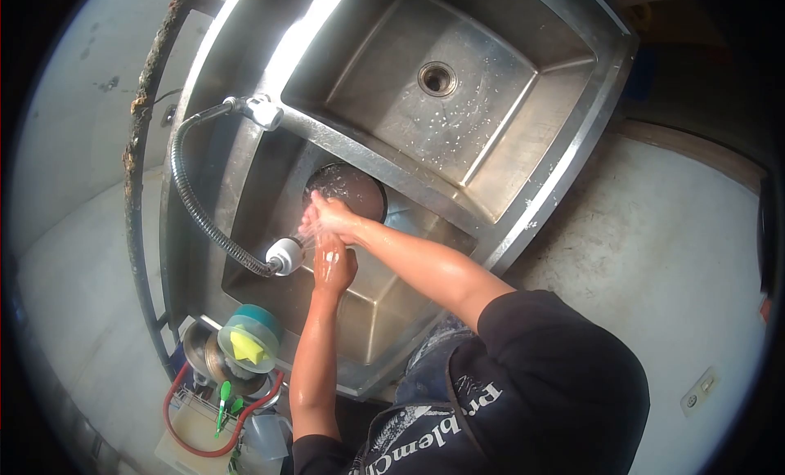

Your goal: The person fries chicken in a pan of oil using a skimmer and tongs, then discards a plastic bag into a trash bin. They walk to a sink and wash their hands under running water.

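Water sprays from a white faucet head (284, 256) onto my wet hands, over the lower sink basin (372, 311). My right hand (334, 217) is closed around the fingers of my left hand (334, 262). A small patch of white foam lies on the back of my left hand, whose fingers are hidden by my right hand and the spray. Behind my hands, a round dark-rimmed pan or bowl (360, 189) sits in the basin with water in it.
A flexible metal hose (195, 201) curves from the faucet base (260, 112) along the left. Beyond the divider is a second basin (482, 66) with a drain and white specks. At lower left stand a teal container (255, 318), a yellow sponge (246, 347) and green tongs (223, 401).
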Action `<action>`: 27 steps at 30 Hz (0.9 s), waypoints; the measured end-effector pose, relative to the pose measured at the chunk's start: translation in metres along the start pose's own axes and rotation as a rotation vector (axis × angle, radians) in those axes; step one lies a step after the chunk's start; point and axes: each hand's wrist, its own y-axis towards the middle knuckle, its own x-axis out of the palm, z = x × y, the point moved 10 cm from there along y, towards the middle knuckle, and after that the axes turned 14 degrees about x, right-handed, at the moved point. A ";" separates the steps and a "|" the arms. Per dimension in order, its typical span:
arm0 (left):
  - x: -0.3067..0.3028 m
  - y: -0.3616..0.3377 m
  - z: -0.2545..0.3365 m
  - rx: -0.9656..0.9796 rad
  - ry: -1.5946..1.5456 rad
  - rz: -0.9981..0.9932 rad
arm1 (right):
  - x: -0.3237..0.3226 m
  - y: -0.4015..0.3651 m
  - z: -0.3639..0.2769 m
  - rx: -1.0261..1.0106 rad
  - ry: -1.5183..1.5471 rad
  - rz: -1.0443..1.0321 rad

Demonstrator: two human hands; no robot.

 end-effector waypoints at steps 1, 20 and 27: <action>0.018 -0.012 -0.016 -0.039 -0.175 0.038 | 0.015 -0.010 -0.009 -0.116 -0.022 -0.091; 0.046 -0.016 -0.071 -0.948 -1.840 0.912 | 0.050 -0.055 -0.042 -0.764 -0.731 0.024; 0.065 -0.031 -0.071 -1.009 -1.775 0.693 | 0.035 -0.083 -0.076 -0.711 -0.554 0.150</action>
